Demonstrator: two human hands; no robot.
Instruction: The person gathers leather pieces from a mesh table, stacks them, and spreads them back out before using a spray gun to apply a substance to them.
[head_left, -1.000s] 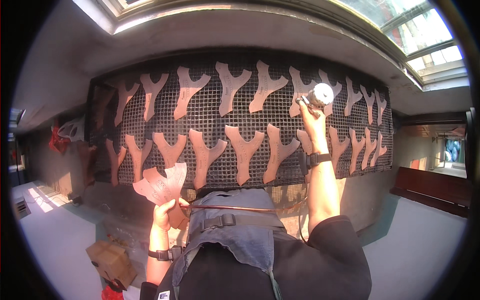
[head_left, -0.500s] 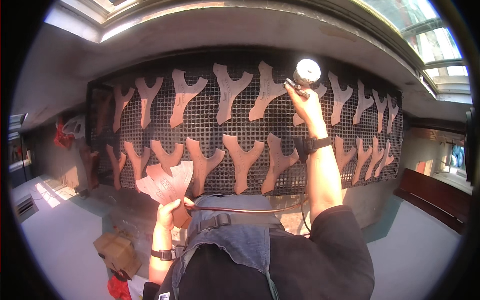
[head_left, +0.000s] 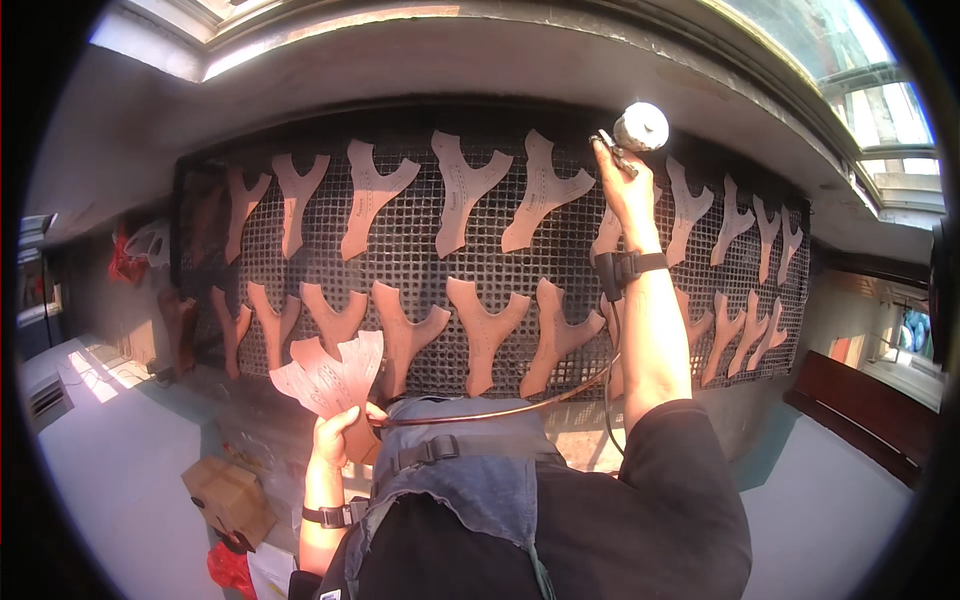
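Observation:
My right hand (head_left: 628, 192) grips a spray gun with a round white cup (head_left: 641, 127), held over the far row of Y-shaped pieces. A brownish hose (head_left: 500, 411) runs from near my left hand across my waist toward my right forearm. My left hand (head_left: 337, 436) is closed on a fanned bunch of flat pinkish-brown cut pieces, which look like leather (head_left: 335, 377). Similar Y-shaped pieces lie in two rows on a black mesh rack (head_left: 420, 270); one far-row piece (head_left: 463, 192) lies left of the spray gun. My right arm covers parts of several pieces.
A pale wall and ledge (head_left: 450, 60) curve behind the rack, with a window (head_left: 850, 70) at the far right. A cardboard box (head_left: 228, 500) stands at the lower left near a red bag (head_left: 232, 568). A dark red bench (head_left: 855, 415) is at the right.
My right hand with the spray gun has moved a little to the right and farther away. My left hand still holds the bunch, slightly lower in view.

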